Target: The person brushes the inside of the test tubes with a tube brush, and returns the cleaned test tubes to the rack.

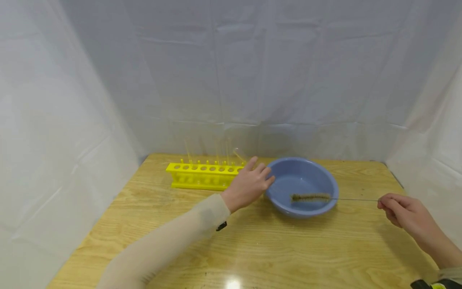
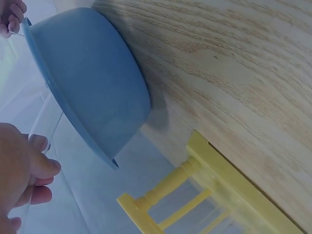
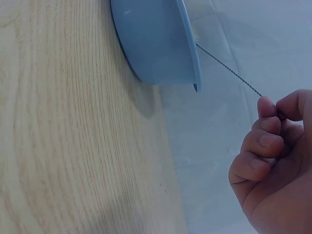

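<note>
My left hand is at the left rim of the blue basin, holding a clear glass test tube between thumb and fingers. In the left wrist view the tube slants from the fingers toward the basin's rim. Out to the right, my right hand pinches the end of a test tube brush's thin twisted wire. The brown bristles lie over the near part of the basin. Beside my left hand stands a yellow test tube rack with several clear tubes upright in it.
The wooden table carries the rack and the basin side by side near its back edge. White sheeting hangs behind the table and on both sides.
</note>
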`<move>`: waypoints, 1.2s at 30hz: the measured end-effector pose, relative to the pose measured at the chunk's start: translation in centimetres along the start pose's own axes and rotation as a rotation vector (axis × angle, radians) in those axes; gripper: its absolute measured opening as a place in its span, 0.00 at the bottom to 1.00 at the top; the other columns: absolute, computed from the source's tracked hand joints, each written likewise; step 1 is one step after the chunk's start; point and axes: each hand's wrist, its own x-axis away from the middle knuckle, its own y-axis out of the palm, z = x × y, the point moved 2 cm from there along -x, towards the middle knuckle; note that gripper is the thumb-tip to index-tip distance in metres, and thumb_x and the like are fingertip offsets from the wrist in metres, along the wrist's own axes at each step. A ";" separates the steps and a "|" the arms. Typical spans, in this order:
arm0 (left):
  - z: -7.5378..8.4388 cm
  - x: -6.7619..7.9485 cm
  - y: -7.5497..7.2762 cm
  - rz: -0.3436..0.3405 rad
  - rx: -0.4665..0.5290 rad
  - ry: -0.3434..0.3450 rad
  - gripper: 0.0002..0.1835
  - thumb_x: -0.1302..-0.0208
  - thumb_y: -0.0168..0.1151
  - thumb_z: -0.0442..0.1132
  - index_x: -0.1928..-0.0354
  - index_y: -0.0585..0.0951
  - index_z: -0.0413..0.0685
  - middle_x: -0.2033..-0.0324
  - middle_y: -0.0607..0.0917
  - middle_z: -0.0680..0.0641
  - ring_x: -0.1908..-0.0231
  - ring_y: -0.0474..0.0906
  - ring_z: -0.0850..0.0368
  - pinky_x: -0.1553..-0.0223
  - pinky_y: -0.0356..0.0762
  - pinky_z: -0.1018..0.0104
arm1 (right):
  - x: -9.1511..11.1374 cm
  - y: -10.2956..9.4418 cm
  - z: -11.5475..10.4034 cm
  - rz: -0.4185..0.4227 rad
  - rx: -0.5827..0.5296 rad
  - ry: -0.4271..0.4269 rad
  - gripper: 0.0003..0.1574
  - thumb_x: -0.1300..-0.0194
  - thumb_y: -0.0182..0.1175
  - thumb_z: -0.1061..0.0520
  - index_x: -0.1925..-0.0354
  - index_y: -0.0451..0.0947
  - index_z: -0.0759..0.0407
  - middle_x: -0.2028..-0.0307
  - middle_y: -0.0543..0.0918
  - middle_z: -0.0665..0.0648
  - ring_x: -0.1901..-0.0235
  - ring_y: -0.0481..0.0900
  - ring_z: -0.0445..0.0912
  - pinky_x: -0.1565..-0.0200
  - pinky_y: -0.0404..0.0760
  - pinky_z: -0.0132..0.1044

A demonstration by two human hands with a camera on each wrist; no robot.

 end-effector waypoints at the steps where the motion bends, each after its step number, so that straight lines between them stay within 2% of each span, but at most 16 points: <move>1: 0.0 -0.1 0.0 -0.013 -0.006 0.007 0.13 0.31 0.62 0.41 0.48 0.86 0.63 0.53 0.84 0.53 0.50 0.77 0.53 0.36 0.63 0.48 | 0.0 0.0 0.0 0.000 -0.001 0.001 0.32 0.18 0.40 0.43 0.58 0.76 0.69 0.82 0.66 0.50 0.84 0.60 0.50 0.76 0.67 0.41; 6: 0.2 -0.4 0.1 -0.040 -0.025 0.033 0.13 0.30 0.63 0.42 0.47 0.86 0.63 0.52 0.84 0.55 0.47 0.76 0.55 0.30 0.60 0.46 | 0.0 0.1 0.1 -0.005 0.019 0.003 0.33 0.18 0.39 0.43 0.56 0.76 0.70 0.82 0.66 0.50 0.85 0.61 0.51 0.75 0.67 0.40; 14: 0.3 -0.6 0.0 0.005 -0.045 0.051 0.13 0.27 0.57 0.36 0.54 0.88 0.61 0.57 0.84 0.56 0.51 0.76 0.55 0.26 0.55 0.45 | 0.1 0.3 0.2 -0.012 0.032 0.022 0.33 0.18 0.39 0.42 0.55 0.76 0.70 0.82 0.66 0.51 0.84 0.61 0.50 0.75 0.68 0.40; 21: 0.3 -0.6 -0.1 0.032 -0.048 0.058 0.13 0.29 0.56 0.35 0.57 0.88 0.60 0.59 0.85 0.56 0.52 0.76 0.55 0.27 0.57 0.46 | 0.2 0.2 0.1 -0.011 0.040 0.022 0.33 0.18 0.39 0.42 0.55 0.76 0.70 0.82 0.66 0.51 0.84 0.62 0.50 0.73 0.68 0.39; 25: 0.3 -0.5 -0.1 0.034 -0.045 0.052 0.13 0.30 0.57 0.35 0.57 0.88 0.59 0.59 0.85 0.55 0.53 0.77 0.55 0.26 0.56 0.45 | 0.1 0.1 0.1 -0.009 0.029 0.009 0.32 0.18 0.40 0.42 0.56 0.76 0.69 0.82 0.66 0.51 0.84 0.62 0.50 0.73 0.68 0.38; 30: -0.1 -0.1 -0.1 0.039 0.024 -0.020 0.11 0.32 0.62 0.38 0.53 0.88 0.61 0.55 0.86 0.55 0.51 0.79 0.55 0.29 0.59 0.44 | 0.0 0.1 0.3 -0.014 0.024 0.018 0.32 0.18 0.40 0.42 0.56 0.77 0.68 0.82 0.66 0.51 0.83 0.63 0.50 0.73 0.68 0.37; 32: -0.3 0.2 -0.1 0.068 0.068 -0.068 0.12 0.33 0.64 0.39 0.52 0.87 0.61 0.56 0.86 0.55 0.51 0.79 0.55 0.32 0.64 0.45 | 0.0 0.2 0.3 -0.013 0.024 0.019 0.32 0.18 0.40 0.42 0.56 0.77 0.68 0.82 0.66 0.51 0.83 0.63 0.49 0.73 0.68 0.37; 36: -0.8 0.9 -0.2 0.125 0.169 -0.171 0.13 0.31 0.61 0.36 0.50 0.86 0.60 0.59 0.87 0.55 0.54 0.80 0.55 0.40 0.72 0.49 | 0.0 0.2 0.3 -0.010 0.024 0.016 0.32 0.18 0.40 0.42 0.56 0.77 0.68 0.82 0.67 0.51 0.83 0.63 0.49 0.73 0.69 0.37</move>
